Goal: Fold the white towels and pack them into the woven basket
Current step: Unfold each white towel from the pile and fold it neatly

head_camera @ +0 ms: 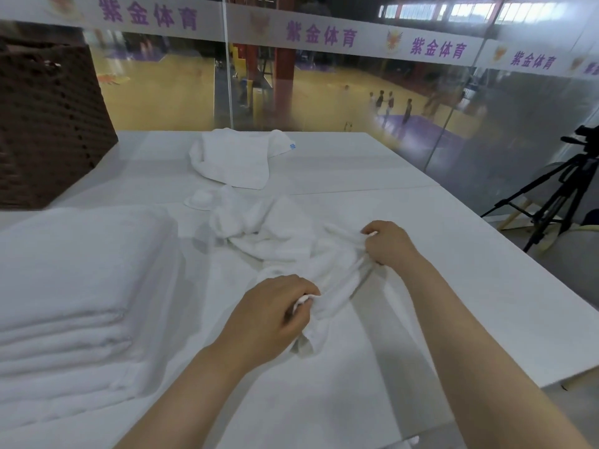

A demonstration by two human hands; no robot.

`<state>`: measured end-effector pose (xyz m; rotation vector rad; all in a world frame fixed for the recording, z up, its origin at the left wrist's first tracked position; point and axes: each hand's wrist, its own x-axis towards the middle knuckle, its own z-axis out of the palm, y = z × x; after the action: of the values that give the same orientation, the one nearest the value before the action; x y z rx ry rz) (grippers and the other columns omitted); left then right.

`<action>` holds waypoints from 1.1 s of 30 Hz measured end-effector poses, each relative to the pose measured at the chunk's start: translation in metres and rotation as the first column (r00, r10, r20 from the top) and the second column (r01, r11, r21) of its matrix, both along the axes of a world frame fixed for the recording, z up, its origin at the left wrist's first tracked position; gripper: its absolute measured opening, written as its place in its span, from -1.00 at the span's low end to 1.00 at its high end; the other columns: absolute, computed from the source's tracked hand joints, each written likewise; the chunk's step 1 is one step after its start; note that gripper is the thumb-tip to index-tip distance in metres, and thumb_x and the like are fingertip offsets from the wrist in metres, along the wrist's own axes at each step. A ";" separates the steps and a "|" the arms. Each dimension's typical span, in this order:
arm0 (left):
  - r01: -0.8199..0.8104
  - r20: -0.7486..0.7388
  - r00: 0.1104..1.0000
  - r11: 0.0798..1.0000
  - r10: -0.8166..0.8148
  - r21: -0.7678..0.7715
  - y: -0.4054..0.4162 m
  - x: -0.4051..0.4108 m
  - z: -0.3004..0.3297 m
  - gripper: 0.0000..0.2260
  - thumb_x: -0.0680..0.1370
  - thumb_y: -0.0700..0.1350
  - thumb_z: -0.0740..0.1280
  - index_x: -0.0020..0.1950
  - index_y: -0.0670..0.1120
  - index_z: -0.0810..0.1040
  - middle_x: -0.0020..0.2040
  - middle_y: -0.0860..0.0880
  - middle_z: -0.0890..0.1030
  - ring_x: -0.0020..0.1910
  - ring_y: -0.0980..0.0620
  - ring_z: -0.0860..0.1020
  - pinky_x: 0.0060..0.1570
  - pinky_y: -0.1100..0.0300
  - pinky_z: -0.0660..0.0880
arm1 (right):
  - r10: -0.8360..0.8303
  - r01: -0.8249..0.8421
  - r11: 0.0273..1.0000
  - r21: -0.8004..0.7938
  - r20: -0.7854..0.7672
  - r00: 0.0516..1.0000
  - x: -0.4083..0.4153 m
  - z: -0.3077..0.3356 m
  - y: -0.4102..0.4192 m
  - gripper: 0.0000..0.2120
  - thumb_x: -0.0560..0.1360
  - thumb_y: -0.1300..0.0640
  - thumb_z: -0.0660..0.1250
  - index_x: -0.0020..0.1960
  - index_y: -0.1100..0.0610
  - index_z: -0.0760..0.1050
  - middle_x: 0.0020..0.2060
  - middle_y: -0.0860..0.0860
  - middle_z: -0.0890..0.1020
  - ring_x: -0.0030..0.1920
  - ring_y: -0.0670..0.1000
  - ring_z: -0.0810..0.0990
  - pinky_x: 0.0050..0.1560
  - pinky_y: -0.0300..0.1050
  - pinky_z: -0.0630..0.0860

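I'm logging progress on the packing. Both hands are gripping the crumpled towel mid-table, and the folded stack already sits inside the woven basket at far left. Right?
Not quite. The head view shows the folded stack lying on the table, in front of the woven basket, not inside it. Both the left hand and right hand do grip the crumpled towel.

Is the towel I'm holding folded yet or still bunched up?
Bunched, not folded: the towel lies crumpled while the left hand and right hand grip its edge.
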<state>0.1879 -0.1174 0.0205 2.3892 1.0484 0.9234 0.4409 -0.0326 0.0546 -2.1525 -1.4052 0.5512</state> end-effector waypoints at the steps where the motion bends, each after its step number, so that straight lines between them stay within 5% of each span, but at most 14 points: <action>1: -0.012 -0.020 1.000 1.000 0.012 0.005 0.000 0.000 0.000 -0.88 0.57 -0.04 0.20 0.02 0.12 0.52 -0.24 0.14 0.48 -0.23 0.15 0.45 -0.25 0.31 0.37 | 0.007 0.003 0.996 -0.091 0.104 0.995 0.011 0.004 -0.006 -0.68 0.44 0.29 0.16 0.09 0.15 0.60 0.00 0.15 0.66 -0.08 0.17 0.63 0.04 -0.01 0.59; 5: 0.044 -0.116 0.992 0.999 -0.043 0.012 -0.002 0.005 -0.001 -0.82 0.59 0.03 0.15 0.05 0.15 0.54 -0.19 0.17 0.54 -0.17 0.16 0.45 -0.18 0.26 0.41 | 0.139 -0.002 0.900 -0.436 0.282 0.949 0.034 0.013 -0.018 -0.71 0.50 0.25 0.17 0.16 0.26 0.54 0.03 0.17 0.61 -0.09 0.17 0.62 -0.13 -0.03 0.59; 7: 0.070 -0.136 0.988 0.997 -0.066 0.022 -0.003 0.007 -0.001 -0.78 0.59 0.05 0.13 0.06 0.15 0.56 -0.18 0.18 0.56 -0.16 0.18 0.46 -0.15 0.26 0.41 | 0.157 -0.043 0.910 -0.412 0.248 0.956 0.033 0.016 -0.011 -0.70 0.50 0.23 0.19 0.16 0.28 0.55 0.04 0.17 0.62 -0.15 0.11 0.55 -0.24 -0.13 0.48; 11: 0.059 -0.106 0.993 0.998 -0.058 0.006 -0.001 0.005 -0.002 -0.79 0.57 0.10 0.15 0.05 0.14 0.55 -0.16 0.19 0.56 -0.14 0.20 0.46 -0.13 0.31 0.39 | 0.008 -0.037 0.975 -0.218 -0.135 0.991 0.021 0.009 0.010 -0.82 0.51 0.14 0.23 -0.24 0.19 0.44 -0.27 0.11 0.50 -0.33 0.06 0.43 -0.34 -0.16 0.32; 15: 0.054 -0.117 0.992 0.999 -0.054 0.000 0.000 0.005 -0.005 -0.82 0.56 0.10 0.17 0.03 0.15 0.55 -0.16 0.17 0.56 -0.14 0.20 0.45 -0.13 0.31 0.39 | -0.019 -0.033 0.976 -0.214 -0.236 0.971 0.015 0.001 0.023 -0.63 0.50 -0.06 0.36 0.03 0.27 0.55 -0.08 0.13 0.63 -0.15 0.10 0.60 -0.15 -0.09 0.50; 18: 0.052 -0.121 0.991 0.999 -0.051 0.004 0.001 0.005 -0.005 -0.82 0.56 0.10 0.17 0.03 0.15 0.55 -0.16 0.18 0.56 -0.14 0.21 0.45 -0.13 0.33 0.38 | 0.033 -0.080 0.969 -0.233 -0.200 0.979 0.019 0.005 0.024 -0.54 0.40 -0.02 0.49 0.09 0.32 0.58 -0.05 0.17 0.65 -0.08 0.13 0.64 -0.14 -0.11 0.48; 22: 0.038 -0.120 0.992 0.999 -0.036 0.014 0.002 0.005 -0.005 -0.80 0.57 0.10 0.14 0.02 0.15 0.55 -0.13 0.21 0.55 -0.12 0.22 0.46 -0.12 0.34 0.38 | -0.102 0.092 0.989 0.113 0.080 0.992 0.034 0.009 0.015 -0.81 0.47 0.10 0.36 0.02 0.19 0.55 -0.08 0.09 0.62 -0.03 0.15 0.59 -0.14 -0.14 0.38; 24: 0.006 -0.108 0.994 1.000 -0.003 0.020 0.003 0.005 -0.006 -0.80 0.57 0.10 0.14 0.01 0.14 0.54 -0.15 0.24 0.52 -0.14 0.21 0.44 -0.12 0.38 0.34 | -0.223 0.171 0.851 0.496 0.046 0.974 0.040 0.010 0.003 -0.91 0.51 0.18 0.25 0.02 0.11 0.44 -0.07 0.01 0.55 -0.09 0.06 0.48 -0.13 -0.14 0.34; 26: -0.027 -0.095 0.995 0.999 0.030 0.038 0.006 0.004 -0.008 -0.79 0.56 0.10 0.14 0.01 0.13 0.56 -0.17 0.26 0.49 -0.16 0.22 0.42 -0.10 0.41 0.31 | -0.085 0.039 0.737 0.675 0.035 0.996 0.042 0.010 -0.008 -0.81 0.47 0.33 0.19 0.03 0.13 0.39 -0.01 0.02 0.50 -0.06 -0.05 0.42 -0.06 -0.30 0.33; 29: -0.049 -0.108 0.993 0.998 0.052 0.033 0.009 0.002 -0.010 -0.75 0.55 0.13 0.10 0.02 0.15 0.55 -0.20 0.27 0.45 -0.15 0.22 0.40 -0.14 0.40 0.31 | 0.227 -0.258 0.807 0.532 0.123 0.966 0.036 0.006 -0.026 -0.67 0.36 0.47 0.16 -0.05 0.08 0.40 0.12 -0.02 0.54 0.11 -0.13 0.45 0.10 -0.54 0.24; 33: -0.041 -0.102 0.994 0.999 0.041 0.010 0.009 0.001 -0.011 -0.73 0.53 0.17 0.08 0.03 0.18 0.55 -0.18 0.24 0.48 -0.13 0.22 0.41 -0.16 0.41 0.32 | 0.498 -0.483 0.858 0.176 -0.053 0.866 0.025 0.007 -0.053 -0.85 0.50 0.28 0.30 -0.15 0.04 0.46 0.09 -0.13 0.63 0.07 -0.24 0.55 0.08 -0.40 0.37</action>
<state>0.1894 -0.1082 0.0091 2.4525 1.1369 0.8284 0.4659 -0.0853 0.0620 -1.6120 -1.8856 0.6897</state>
